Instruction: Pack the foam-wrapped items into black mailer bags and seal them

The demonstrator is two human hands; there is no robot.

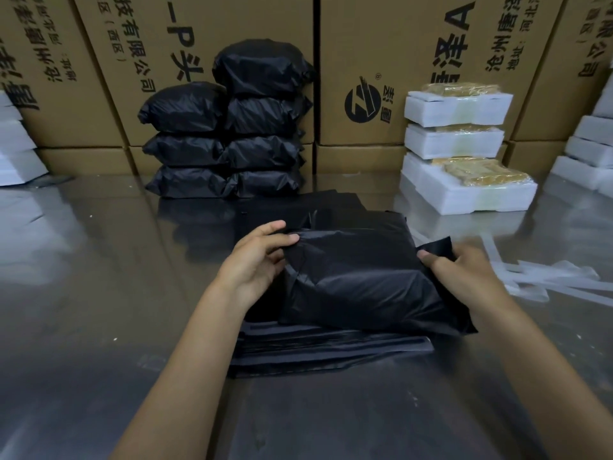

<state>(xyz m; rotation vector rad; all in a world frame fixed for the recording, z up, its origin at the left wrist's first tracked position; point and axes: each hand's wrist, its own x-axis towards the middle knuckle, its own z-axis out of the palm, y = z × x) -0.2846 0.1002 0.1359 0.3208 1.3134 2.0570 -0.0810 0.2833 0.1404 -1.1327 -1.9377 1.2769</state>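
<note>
Empty mailer bags (331,353) underlie the filled bag (358,277); left hand (258,260) at 9 o'clock and right hand (464,270) at 3 o'clock pinch its ends. Press the flap flat.

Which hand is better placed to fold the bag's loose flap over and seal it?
Right. The right hand already pinches the loose flap at the filled bag's right end; the left hand steadies the opposite end.

Both hands are gripping a filled black mailer bag (361,277) atop a flat bag stack (331,350) on a steel table (99,293): left hand (257,260) pinching its L edge, right hand (464,270) holding the R flap. Packed bags (229,127) and foam-wrapped items (461,154) are sitting behind, w/ cartons (381,44) at the rear.
</note>
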